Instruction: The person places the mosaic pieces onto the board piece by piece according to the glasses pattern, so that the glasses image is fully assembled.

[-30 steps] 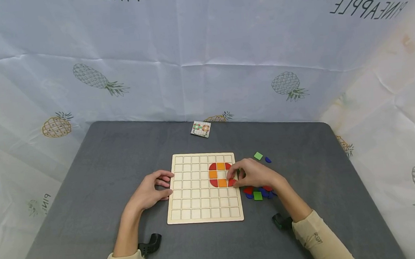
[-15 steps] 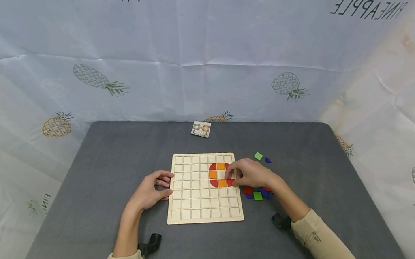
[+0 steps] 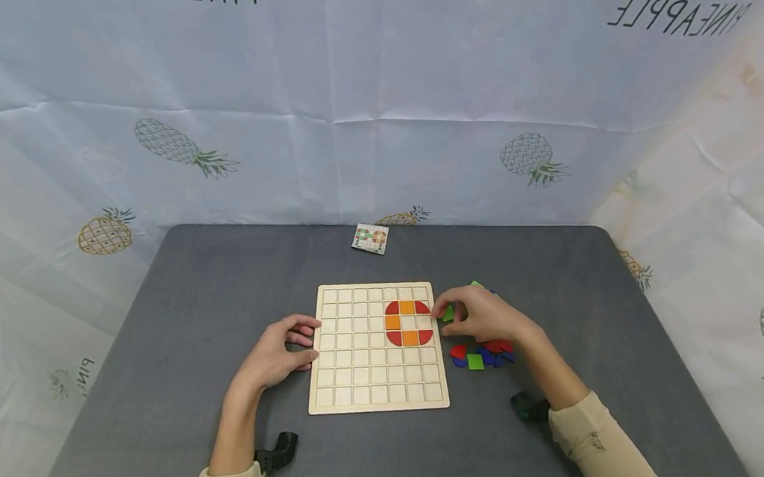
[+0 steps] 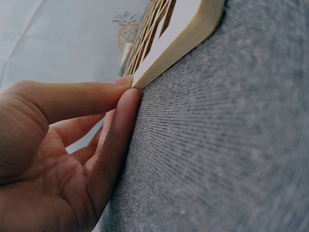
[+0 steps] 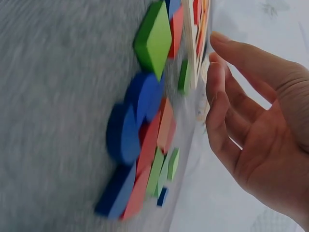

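Measured from the board's centre, with twelve at the far side, the left hand [image 3: 276, 354] rests at nine o'clock: thumb and fingers are spread along the edge of the square pale wooden grid board [image 3: 359, 379], tips touching it without wrapping round. The board lies flat on the grey-covered table [image 3: 224, 281]. The right hand [image 3: 479, 316] is just beyond the board's three-o'clock edge, loosely bent, thumb and fingers parted, with nothing visible between them; a small green flat piece [image 3: 448, 314] lies by its fingertips.

For neat piece-setting, light pressure from the left hand should suffice to steady the grid. Each piece is probably best pinched by its sides and lowered flat, without nudging the red rounded-corner pieces [image 3: 394, 338] and orange square pieces [image 3: 409, 338] towards two o'clock.

At four o'clock, blue flat pieces [image 3: 488, 356] and red flat pieces [image 3: 498, 346] lie crowded together, so picking the uppermost looks safest. The right hand partly hides others at two o'clock. A small patterned card [image 3: 370, 239] lies at twelve.
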The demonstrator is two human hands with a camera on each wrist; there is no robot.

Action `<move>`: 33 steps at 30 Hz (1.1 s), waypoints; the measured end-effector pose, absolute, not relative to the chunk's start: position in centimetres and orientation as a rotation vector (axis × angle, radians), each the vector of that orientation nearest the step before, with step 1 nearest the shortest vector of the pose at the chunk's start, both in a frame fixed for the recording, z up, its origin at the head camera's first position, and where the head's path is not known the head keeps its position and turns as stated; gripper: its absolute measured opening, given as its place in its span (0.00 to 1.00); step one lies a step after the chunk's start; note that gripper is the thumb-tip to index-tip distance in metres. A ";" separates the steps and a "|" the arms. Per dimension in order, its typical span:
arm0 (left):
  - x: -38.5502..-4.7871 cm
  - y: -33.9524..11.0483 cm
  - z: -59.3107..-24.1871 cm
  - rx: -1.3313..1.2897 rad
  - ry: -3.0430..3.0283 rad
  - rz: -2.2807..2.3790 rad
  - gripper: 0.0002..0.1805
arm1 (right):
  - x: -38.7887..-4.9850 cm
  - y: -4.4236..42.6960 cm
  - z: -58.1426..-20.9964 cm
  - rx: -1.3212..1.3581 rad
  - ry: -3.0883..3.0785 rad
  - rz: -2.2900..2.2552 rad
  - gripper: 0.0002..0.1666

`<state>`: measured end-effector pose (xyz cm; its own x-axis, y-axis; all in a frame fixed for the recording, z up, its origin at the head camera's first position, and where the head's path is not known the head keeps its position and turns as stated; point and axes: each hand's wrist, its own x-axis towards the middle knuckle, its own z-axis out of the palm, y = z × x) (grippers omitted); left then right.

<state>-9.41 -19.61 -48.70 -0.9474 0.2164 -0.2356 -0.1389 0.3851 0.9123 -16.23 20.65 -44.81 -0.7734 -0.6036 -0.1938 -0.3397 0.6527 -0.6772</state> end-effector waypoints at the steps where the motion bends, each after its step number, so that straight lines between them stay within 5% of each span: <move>1: -9.4 -19.6 -48.7 0.067 2.331 1.586 0.29 | -16.2 21.0 -44.8 -0.740 2.476 -0.892 0.15; 33: -9.4 -19.5 -48.7 0.061 2.346 1.572 0.28 | -15.6 27.4 -45.9 -0.584 2.485 -0.828 0.12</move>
